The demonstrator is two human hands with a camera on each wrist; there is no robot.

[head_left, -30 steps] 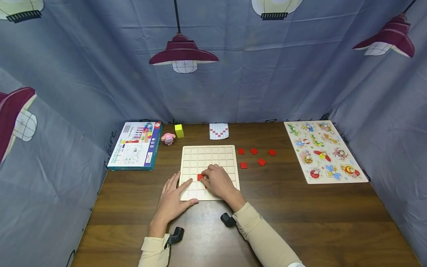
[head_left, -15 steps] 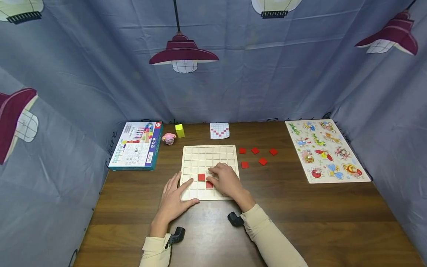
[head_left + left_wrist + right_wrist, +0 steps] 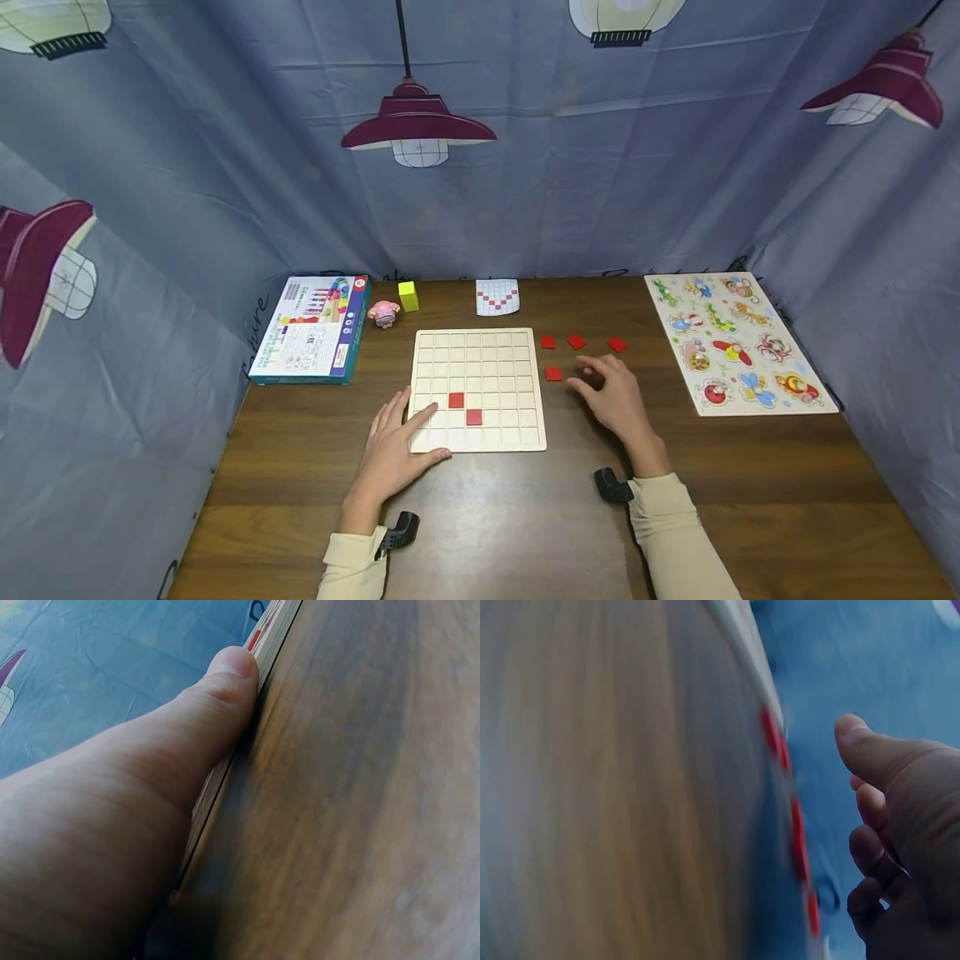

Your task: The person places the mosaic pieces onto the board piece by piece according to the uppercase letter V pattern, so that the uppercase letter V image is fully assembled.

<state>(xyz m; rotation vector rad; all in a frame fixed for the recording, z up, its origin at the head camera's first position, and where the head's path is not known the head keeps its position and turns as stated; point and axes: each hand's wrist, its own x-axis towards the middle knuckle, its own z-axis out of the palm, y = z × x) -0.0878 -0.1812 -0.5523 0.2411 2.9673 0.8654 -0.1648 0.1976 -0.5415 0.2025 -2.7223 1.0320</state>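
Observation:
A pale wooden grid board (image 3: 510, 360) lies in front of the person, with two red square tiles, one tile (image 3: 456, 401) and another tile (image 3: 474, 417), set diagonally in its cells. My left hand (image 3: 392, 442) rests with spread fingers on the board's lower left corner; its thumb (image 3: 232, 667) lies along the near edge in the left wrist view. Right of the board, my right hand (image 3: 618, 400) hovers over the loose red tiles, thumb and fingers apart with nothing between them. One tile is mostly hidden behind its fingertips. Other loose tiles, such as one tile (image 3: 553, 374), lie beside it.
A small card (image 3: 497, 297) with a red V-shaped pattern lies behind the board. At the back left are a boxed game (image 3: 307, 329), a pink figurine (image 3: 384, 313) and a yellow block (image 3: 408, 296). An animal puzzle board (image 3: 738, 346) lies on the right.
My right hand has let go of the red tile on the board and moved right to the loose tiles. Both placed tiles now show fully. My left hand has stayed put.

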